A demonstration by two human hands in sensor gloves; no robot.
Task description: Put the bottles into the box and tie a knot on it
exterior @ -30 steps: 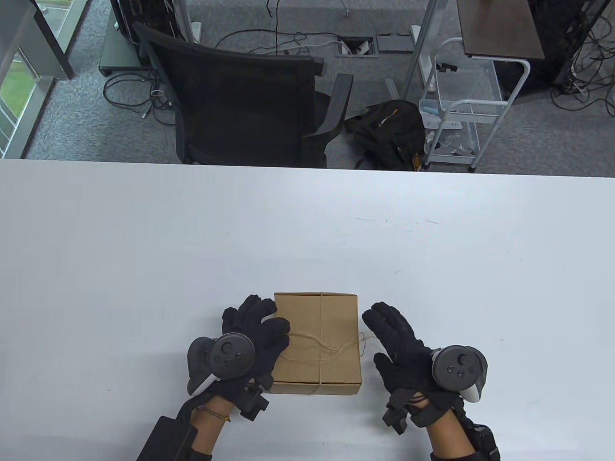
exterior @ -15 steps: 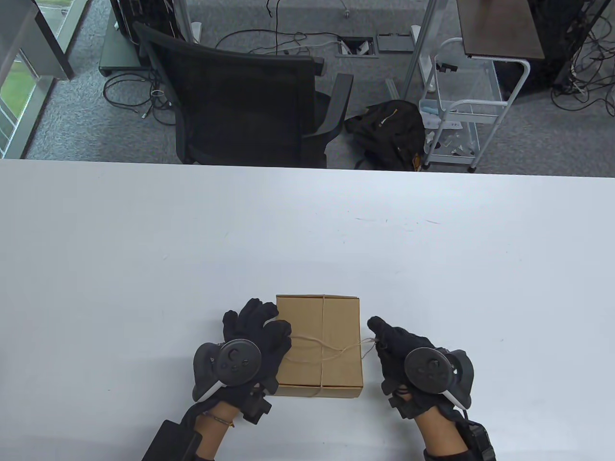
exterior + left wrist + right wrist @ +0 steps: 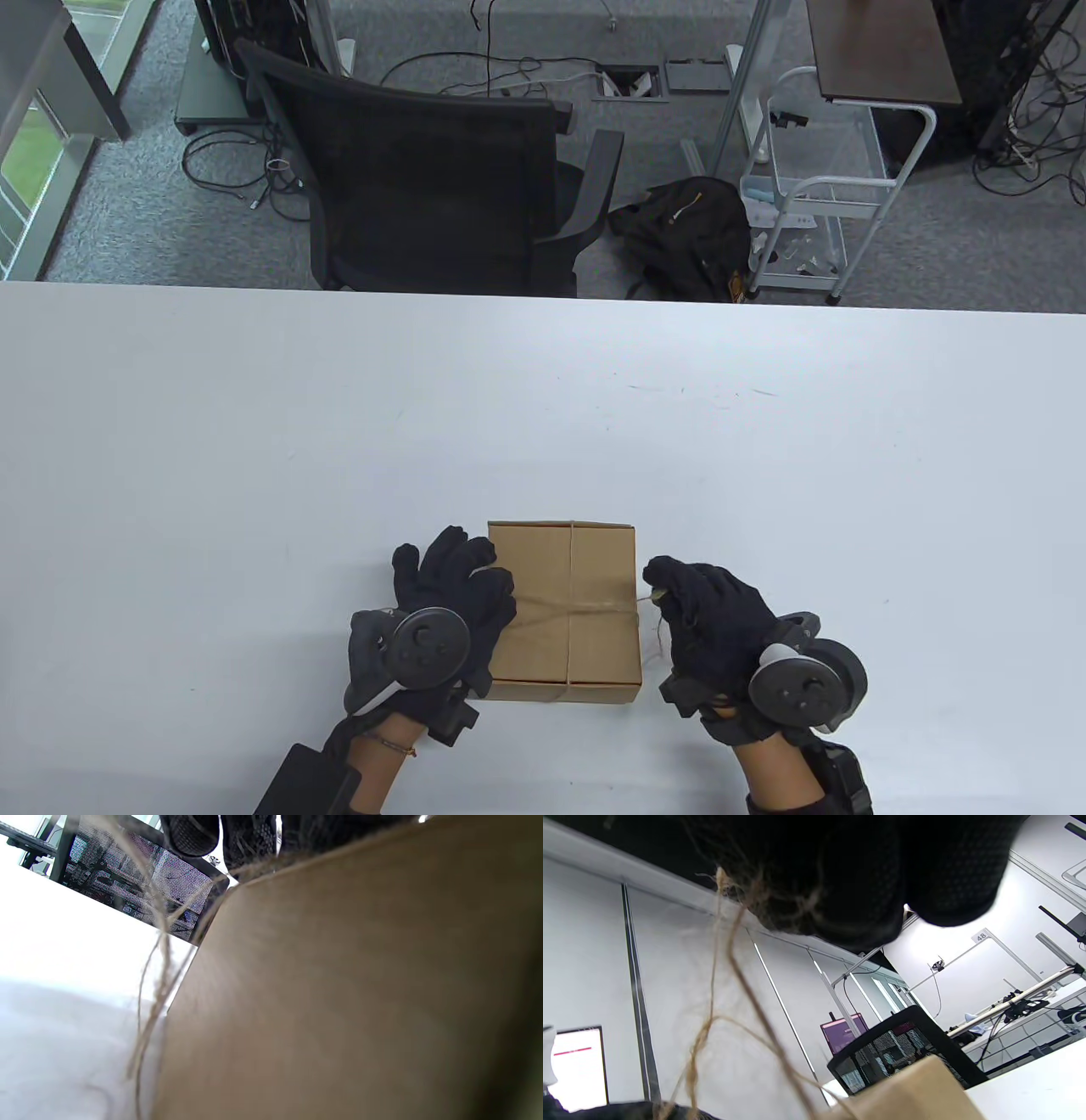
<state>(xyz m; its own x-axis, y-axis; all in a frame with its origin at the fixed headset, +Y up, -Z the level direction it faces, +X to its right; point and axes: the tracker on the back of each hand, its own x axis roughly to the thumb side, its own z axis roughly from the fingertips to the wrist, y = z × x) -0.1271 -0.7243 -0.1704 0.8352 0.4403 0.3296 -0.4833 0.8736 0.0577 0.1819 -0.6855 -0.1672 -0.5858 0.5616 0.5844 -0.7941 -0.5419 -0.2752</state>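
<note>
A closed brown cardboard box lies on the white table near its front edge, with thin twine wrapped both ways over the lid. My left hand lies over the box's left edge, fingers spread, holding the twine's left end there. The left wrist view shows loose twine hanging from that hand beside the box wall. Just right of the box, my right hand is curled and pinches the other end, and frayed twine trails from its fingers. No bottle shows.
Behind the table's far edge stand a black office chair, a dark backpack on the floor and a white wire cart. Cables lie on the carpet.
My right hand went from open beside the box to curled on the twine end and drew it right. The slack loop on the lid is now pulled tight. The left hand barely moved.
</note>
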